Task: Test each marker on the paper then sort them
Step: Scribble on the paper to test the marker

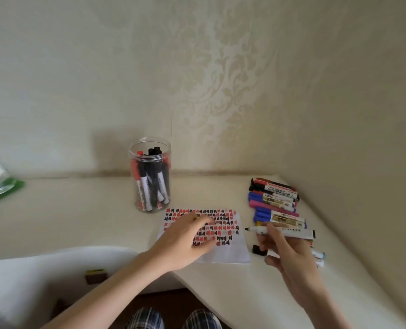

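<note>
Uncapped marker held beside the scribbled paper

The left hand [187,238] lies flat with relaxed fingers on the paper [223,254], which is covered in red and black test marks and sits on the worktop [78,222]. Just right of the paper, the right hand [285,252] grips a white marker [285,232], its bare tip pointing toward the paper, and pinches a black cap [259,250]. Further right lies a row of markers [274,200]; behind the paper stands a clear jar [149,174] of markers.
</note>
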{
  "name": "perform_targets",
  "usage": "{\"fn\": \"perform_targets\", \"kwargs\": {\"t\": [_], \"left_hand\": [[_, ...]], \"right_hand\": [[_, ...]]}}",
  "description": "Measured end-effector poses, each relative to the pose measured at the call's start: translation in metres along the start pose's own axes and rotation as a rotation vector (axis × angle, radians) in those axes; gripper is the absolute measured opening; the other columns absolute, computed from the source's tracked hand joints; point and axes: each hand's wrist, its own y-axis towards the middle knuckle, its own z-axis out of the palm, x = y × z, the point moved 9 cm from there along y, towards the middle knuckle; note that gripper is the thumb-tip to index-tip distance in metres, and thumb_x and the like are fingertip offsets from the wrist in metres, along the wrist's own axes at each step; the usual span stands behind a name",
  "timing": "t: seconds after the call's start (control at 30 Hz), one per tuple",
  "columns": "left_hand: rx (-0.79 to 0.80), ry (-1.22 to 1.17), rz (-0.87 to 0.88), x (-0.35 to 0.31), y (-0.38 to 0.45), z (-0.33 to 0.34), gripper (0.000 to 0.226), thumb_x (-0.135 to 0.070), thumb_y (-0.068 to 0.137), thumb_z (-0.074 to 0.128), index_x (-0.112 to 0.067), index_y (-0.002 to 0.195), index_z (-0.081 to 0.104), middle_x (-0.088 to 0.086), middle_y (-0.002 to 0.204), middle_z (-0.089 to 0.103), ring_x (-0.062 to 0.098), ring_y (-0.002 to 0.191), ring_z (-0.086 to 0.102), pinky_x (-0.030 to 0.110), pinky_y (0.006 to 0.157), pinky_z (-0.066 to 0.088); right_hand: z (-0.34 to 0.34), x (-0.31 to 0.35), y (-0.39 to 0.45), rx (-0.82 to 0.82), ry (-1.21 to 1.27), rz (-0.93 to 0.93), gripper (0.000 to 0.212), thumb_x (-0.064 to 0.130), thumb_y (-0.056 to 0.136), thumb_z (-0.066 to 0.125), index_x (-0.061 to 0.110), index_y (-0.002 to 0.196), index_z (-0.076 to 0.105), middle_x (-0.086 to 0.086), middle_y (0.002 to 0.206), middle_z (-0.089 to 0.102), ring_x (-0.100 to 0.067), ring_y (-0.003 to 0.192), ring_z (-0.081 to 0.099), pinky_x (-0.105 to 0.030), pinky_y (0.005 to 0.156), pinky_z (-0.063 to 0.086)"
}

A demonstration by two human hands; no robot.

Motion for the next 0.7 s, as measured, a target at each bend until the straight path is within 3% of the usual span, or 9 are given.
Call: {"fn": "perform_targets", "kwargs": {"t": [0.17, 0.37, 0.6, 0.7], "left_hand": [[0.018, 0.101, 0.079, -0.015, 0.024, 0.025, 0.048, -0.058, 0.088, 0.056, -0.034, 0.129, 0.056, -0.007, 0.104, 0.05, 0.009, 0.096, 0.045, 0.026, 0.083, 0.041], [0.156, 0.192, 0.012, 0.006, 0.032, 0.053, 0.056, -0.075, 0.082, 0.048, -0.048, 0.131, 0.047, -0.005, 0.109, 0.044, 0.012, 0.102, 0.038, 0.031, 0.088, 0.035], [0.096, 0.241, 0.023, 0.017, 0.027, 0.051, 0.058, -0.078, 0.08, 0.044, -0.052, 0.132, 0.048, -0.009, 0.101, 0.041, 0.009, 0.095, 0.034, 0.027, 0.079, 0.028], [0.087, 0.236, 0.021, 0.019, 0.028, 0.052, 0.057, -0.079, 0.081, 0.044, -0.054, 0.131, 0.048, -0.009, 0.103, 0.042, 0.008, 0.096, 0.035, 0.028, 0.08, 0.031]], "right_hand": [[0.02, -0.021, 0.0, -0.03, 0.035, -0.026, 0.017, 0.017, 0.092, 0.063, 0.005, 0.081, 0.064, -0.007, 0.059, 0.049, -0.016, 0.053, 0.041, -0.023, 0.043, 0.032], [0.031, -0.038, 0.018, -0.059, -0.172, -0.037, 0.048, 0.03, 0.095, 0.06, 0.006, 0.054, 0.062, -0.013, 0.051, 0.058, -0.022, 0.046, 0.049, -0.035, 0.052, 0.041], [0.017, -0.033, 0.038, -0.107, -0.456, -0.139, 0.044, 0.032, 0.09, 0.066, -0.001, 0.061, 0.06, -0.011, 0.055, 0.063, -0.016, 0.047, 0.054, -0.027, 0.045, 0.04], [0.019, -0.026, 0.037, -0.117, -0.401, -0.202, 0.023, 0.024, 0.091, 0.065, 0.012, 0.072, 0.065, -0.002, 0.06, 0.066, -0.015, 0.053, 0.06, -0.024, 0.047, 0.046]]}}
